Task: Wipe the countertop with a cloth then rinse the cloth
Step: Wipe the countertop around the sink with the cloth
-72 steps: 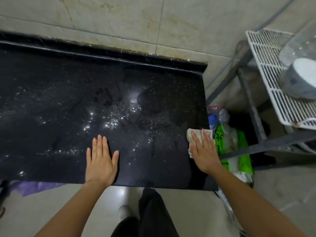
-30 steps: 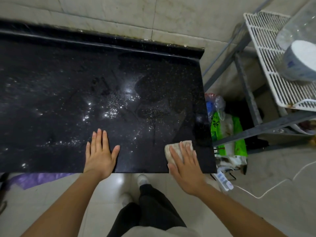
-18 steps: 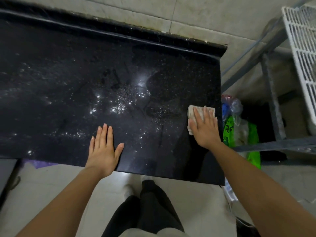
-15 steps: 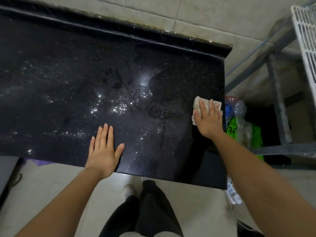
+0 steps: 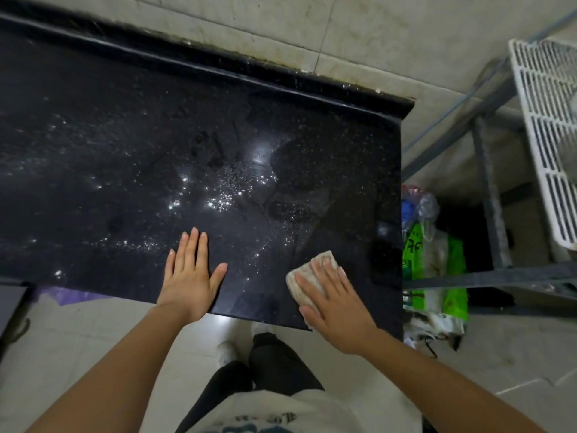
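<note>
Down from the head camera, the black speckled countertop fills the upper left of the view. Its raised back lip runs along a tiled wall.

The cloth, pale and folded, lies near the front edge of the countertop, toward the front right corner. Its near end reaches the front edge. The right hand lies flat on it, fingers straight and slightly spread, pressing it down with nothing curled round it. A strip of bare stone separates the cloth from the right edge.

The left hand rests palm down on the countertop at the front edge, well apart from the cloth. Its fingers are straight and close together, the thumb is out to the side, and it holds nothing. Its wrist hangs over the edge.

Water droplets glint in the middle of the surface, beyond both hands. The stone to the left and toward the back lip carries no objects.

Past the right edge the countertop ends in a drop. A green plastic bag sits on the floor just beside that edge, under a grey metal rack frame. A white wire shelf lies on the rack at far right. Below the front edge are pale floor tiles and the person's dark trousers.
</note>
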`<state>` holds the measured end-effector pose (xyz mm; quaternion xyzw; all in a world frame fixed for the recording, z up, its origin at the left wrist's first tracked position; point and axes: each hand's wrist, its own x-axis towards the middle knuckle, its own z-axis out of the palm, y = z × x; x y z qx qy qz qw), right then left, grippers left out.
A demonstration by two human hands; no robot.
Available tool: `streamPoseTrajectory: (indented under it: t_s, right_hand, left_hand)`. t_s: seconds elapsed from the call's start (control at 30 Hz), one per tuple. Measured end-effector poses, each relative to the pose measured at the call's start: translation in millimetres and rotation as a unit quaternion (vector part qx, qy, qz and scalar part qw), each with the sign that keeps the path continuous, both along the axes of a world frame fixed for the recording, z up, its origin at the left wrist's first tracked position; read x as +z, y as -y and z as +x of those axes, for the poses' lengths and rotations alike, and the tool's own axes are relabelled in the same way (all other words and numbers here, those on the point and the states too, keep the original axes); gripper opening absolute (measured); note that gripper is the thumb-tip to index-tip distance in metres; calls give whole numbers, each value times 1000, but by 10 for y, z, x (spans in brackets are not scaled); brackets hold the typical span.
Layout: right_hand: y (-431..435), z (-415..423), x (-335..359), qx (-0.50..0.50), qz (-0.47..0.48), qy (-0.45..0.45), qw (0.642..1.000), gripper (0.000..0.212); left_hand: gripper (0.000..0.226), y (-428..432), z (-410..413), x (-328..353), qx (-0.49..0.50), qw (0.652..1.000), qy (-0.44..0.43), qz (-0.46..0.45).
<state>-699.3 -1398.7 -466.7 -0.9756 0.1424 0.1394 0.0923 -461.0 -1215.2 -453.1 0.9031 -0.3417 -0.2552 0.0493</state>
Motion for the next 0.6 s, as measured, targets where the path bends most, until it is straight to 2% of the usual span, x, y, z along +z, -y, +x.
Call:
streamPoseTrajectory:
  t_s: [0.07, 0.13, 0.2, 0.3, 0.5, 0.6]
  right_hand:
    - [272, 0, 30, 98, -1, 10, 995, 54]
    - [591, 124, 54, 117, -7, 8, 993, 51]
    - [878, 341, 77, 19, 0, 8, 1000, 56]
    - [1234, 665, 49, -133, -4, -3, 991, 60]
    - [1626, 1250, 95, -270, 27, -19, 962, 55]
    - [1534, 1366, 138, -287, 38, -21, 957, 56]
  left_hand:
    - [75, -3, -6, 6, 2, 1000, 2, -2]
    - [73, -4, -1, -1, 8, 1000, 5, -7]
    - [73, -7, 3, -11, 7, 1000, 6, -9]
    - [80, -17, 23, -55, 9, 1000, 2, -7]
    - [83, -20, 28, -103, 18, 1000, 6, -14]
    - [83, -17, 19, -100, 18, 1000, 11, -17]
